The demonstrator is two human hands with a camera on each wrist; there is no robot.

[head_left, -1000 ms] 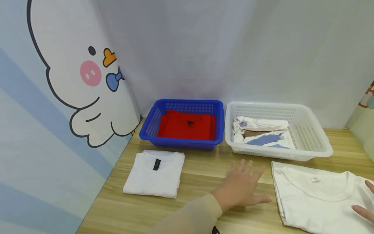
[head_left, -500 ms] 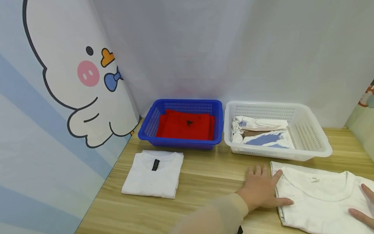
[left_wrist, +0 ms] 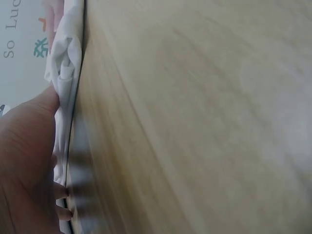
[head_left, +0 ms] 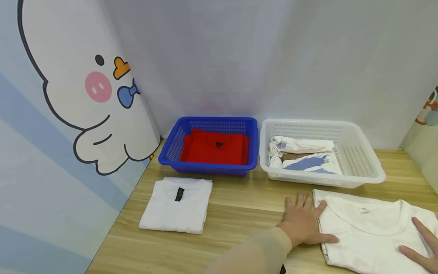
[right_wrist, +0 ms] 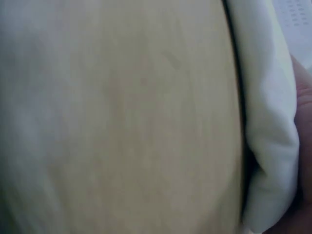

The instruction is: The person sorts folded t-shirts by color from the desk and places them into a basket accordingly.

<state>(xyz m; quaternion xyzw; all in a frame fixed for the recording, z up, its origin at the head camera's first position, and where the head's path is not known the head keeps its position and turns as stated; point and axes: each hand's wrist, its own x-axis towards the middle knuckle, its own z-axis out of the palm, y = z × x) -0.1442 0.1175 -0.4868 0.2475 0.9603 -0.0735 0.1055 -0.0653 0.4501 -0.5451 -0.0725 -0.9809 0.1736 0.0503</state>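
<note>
A folded white T-shirt (head_left: 366, 232) lies on the table at the right of the head view, neckline facing the back. My left hand (head_left: 302, 220) is spread at its left edge, the thumb over the cloth. In the left wrist view, that hand's fingertips (left_wrist: 63, 213) touch the table beside the layered edge of the T-shirt (left_wrist: 66, 63). My right hand (head_left: 422, 247), cut off by the frame, rests on the shirt's right part with thumb and forefinger extended. The right wrist view shows this hand (right_wrist: 304, 146) behind the shirt's thick edge (right_wrist: 270, 122); its other fingers are hidden.
Behind stands a blue basket (head_left: 208, 167) with folded red clothing (head_left: 215, 150). Beside it, a white basket (head_left: 366, 179) holds white printed clothing (head_left: 304, 160). A smaller folded white shirt (head_left: 176, 211) lies left on the wooden table (head_left: 239, 220). A curtain (head_left: 239, 57) hangs behind.
My left hand has moved right across the table to the T-shirt's left edge. The right hand has come slightly further left over the shirt, and the head view has shifted a little.
</note>
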